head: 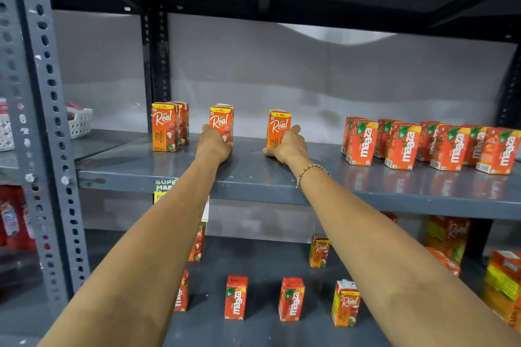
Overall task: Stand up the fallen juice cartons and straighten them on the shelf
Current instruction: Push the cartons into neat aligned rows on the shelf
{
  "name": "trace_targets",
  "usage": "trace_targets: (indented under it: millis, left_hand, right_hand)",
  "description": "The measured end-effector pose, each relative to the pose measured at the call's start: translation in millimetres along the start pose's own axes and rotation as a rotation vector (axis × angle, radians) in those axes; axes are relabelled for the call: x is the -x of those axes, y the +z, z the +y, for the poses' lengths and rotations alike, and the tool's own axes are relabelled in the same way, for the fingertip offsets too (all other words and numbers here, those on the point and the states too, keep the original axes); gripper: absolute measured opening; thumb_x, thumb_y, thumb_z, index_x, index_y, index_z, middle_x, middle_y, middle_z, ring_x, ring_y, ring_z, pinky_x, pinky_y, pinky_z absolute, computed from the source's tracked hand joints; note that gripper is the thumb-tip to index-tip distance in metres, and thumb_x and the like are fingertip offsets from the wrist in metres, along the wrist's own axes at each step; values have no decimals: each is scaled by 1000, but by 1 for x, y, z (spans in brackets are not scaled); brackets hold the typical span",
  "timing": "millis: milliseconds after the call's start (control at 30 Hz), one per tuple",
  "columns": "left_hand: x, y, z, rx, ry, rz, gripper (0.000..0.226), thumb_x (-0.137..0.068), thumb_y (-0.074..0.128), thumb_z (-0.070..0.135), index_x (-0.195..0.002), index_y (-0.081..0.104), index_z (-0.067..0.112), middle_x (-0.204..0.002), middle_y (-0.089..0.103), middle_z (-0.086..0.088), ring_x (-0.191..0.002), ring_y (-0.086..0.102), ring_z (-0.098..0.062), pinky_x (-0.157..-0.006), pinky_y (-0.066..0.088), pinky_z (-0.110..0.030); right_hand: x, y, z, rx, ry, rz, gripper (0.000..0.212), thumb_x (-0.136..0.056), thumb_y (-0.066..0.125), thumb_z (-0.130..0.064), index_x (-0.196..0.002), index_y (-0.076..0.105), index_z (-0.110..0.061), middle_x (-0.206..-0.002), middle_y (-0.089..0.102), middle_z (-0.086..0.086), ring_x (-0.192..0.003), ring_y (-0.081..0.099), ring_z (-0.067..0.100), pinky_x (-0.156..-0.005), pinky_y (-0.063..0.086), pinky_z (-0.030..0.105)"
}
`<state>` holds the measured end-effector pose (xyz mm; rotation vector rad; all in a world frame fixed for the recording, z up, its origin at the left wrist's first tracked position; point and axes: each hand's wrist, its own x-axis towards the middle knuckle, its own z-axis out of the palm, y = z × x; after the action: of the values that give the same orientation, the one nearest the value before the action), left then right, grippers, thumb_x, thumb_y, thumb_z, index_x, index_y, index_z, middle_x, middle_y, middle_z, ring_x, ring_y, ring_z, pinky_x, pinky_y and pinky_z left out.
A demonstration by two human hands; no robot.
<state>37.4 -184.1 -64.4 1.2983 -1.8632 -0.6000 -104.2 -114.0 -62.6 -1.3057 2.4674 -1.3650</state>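
Two upright Real cartons on the middle shelf (253, 175) are gripped low, the left hand (214, 146) wrapped round the middle carton (222, 121), the right hand (287, 146) round the right carton (277, 125), long axes vertical, each beyond its hand.

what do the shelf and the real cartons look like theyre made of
Shelf: likely painted grey metal, semi-gloss; it mirrors the cartons, and the upright is perforated. Real cartons: seemingly printed coated paperboard, with sharp folded edges and a slight sheen.

left grip (214, 146) closed, right grip (287, 145) seemingly closed
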Motion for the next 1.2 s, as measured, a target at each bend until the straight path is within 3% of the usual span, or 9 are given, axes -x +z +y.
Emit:
trace_targets:
  millis: [1033, 1133, 1200]
  left_hand:
    - [1, 2, 2, 26, 4, -40, 57, -91, 60, 25, -136, 29, 6, -136, 46, -17, -122, 49, -35, -99, 42, -41]
    - [2, 2, 3, 74, -25, -31, 65, -88, 64, 27, -137, 27, 4, -138, 42, -19, -125, 45, -35, -101, 39, -42]
    - [8, 1, 5, -17, -45, 80, 81, -85, 66, 35, -141, 20, 0, -145, 28, -23, -133, 32, -38, -107, 32, -45]
  right_hand:
    - [13, -5, -4, 13, -12, 2, 74, -78, 76, -27, -131, 28, -8, -131, 51, 16, -121, 50, 32, -98, 44, 40]
    - [14, -12, 0, -30, -2, -51, 77, -76, 77, -32, -131, 27, -8, -132, 50, 14, -122, 50, 30, -97, 44, 38]
    - [17, -25, 7, -30, -13, -87, 75, -77, 76, -34, -129, 29, -7, -131, 52, 13, -121, 52, 30, -93, 46, 36]
